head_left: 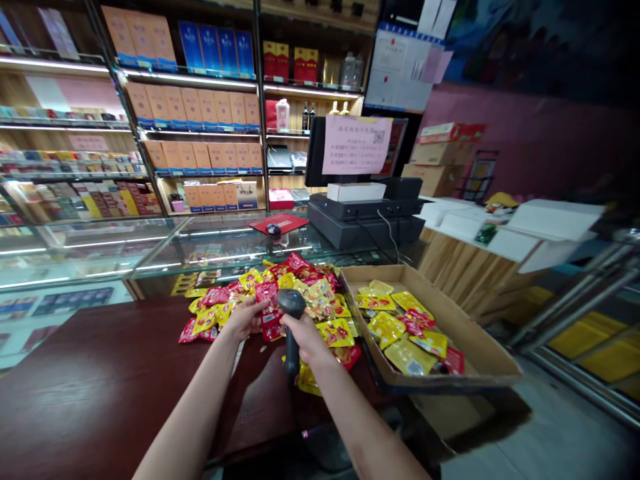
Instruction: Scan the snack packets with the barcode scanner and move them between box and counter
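In my right hand point(306, 337) is a dark barcode scanner point(291, 303), its handle hanging down between the fingers and its head over the counter. My left hand point(245, 319) grips the left side of a red snack packet point(269, 308), held up just beside the scanner. A barcode patch shows low on that packet. Behind and around both hands lies a pile of red and yellow snack packets point(206, 319). To the right, a shallow cardboard box point(470, 320) holds several more yellow and red packets.
The dark red wooden counter point(100, 373) stretches to the left and front. A glass display case point(155, 253) stands behind it, bearing a mouse point(273, 229), a monitor point(316, 150) and a black cash drawer point(360, 227). Stocked shelves point(200, 137) line the back wall.
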Motion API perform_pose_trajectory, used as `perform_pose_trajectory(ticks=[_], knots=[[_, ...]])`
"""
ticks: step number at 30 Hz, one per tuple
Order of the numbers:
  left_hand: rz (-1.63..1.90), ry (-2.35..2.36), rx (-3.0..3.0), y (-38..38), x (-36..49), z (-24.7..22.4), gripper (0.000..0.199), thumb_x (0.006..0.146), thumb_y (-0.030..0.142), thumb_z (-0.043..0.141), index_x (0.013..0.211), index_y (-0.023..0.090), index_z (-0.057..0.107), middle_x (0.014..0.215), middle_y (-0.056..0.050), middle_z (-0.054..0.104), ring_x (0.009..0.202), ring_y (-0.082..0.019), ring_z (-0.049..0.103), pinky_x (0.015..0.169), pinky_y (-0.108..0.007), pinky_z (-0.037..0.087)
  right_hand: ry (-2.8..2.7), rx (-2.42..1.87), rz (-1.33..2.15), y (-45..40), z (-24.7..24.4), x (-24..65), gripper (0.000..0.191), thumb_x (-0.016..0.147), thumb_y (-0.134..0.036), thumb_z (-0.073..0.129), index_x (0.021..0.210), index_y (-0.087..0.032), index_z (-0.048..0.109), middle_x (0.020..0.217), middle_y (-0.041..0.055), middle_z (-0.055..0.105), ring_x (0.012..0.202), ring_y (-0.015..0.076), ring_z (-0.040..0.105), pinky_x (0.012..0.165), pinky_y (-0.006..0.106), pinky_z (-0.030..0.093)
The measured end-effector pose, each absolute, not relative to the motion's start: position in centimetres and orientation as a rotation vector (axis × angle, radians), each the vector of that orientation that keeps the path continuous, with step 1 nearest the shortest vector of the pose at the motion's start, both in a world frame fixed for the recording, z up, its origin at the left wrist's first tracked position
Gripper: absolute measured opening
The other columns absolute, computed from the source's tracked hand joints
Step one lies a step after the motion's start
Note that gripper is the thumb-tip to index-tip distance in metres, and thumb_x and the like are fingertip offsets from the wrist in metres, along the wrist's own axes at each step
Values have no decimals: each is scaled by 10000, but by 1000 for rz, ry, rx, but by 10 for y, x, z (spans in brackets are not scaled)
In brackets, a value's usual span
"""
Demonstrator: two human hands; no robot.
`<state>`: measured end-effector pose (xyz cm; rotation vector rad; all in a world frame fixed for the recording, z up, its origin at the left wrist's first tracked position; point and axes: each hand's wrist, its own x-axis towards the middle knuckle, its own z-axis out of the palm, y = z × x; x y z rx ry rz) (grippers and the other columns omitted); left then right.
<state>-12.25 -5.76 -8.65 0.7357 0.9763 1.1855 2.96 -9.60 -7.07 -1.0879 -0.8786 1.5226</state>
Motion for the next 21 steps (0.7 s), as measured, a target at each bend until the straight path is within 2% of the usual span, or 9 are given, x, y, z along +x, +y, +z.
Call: perform_pose_trajectory(ticks=[5,11,21], knots=[[1232,1036,761,-31,-114,-75,269,634,171,787,824,160,597,674,2,665,528,-100,614,469,-174,486,-950,-1193,1601,-109,-73,25,161,630,-255,642,753,-159,602,542,-9,596,531,156,603,476,258,495],[1196,1065,817,-10,-106,-52,318,572,210,829,811,161,625,722,-19,688,574,-114,630,498,-190,489,-1089,-1271,1523,-118,-67,22,144,694,-317,621,714,-185,566,383,-39,509,337,128,503,349,222,417],[1185,1078,916,-9,-107,-38,443,493,255,861,887,155,686,727,-28,699,588,-119,613,529,-206,477,-1182,-1255,1394,-105,-71,18,113,703,-289,589,694,-176,577,396,-42,518,323,115,479,348,208,379]])
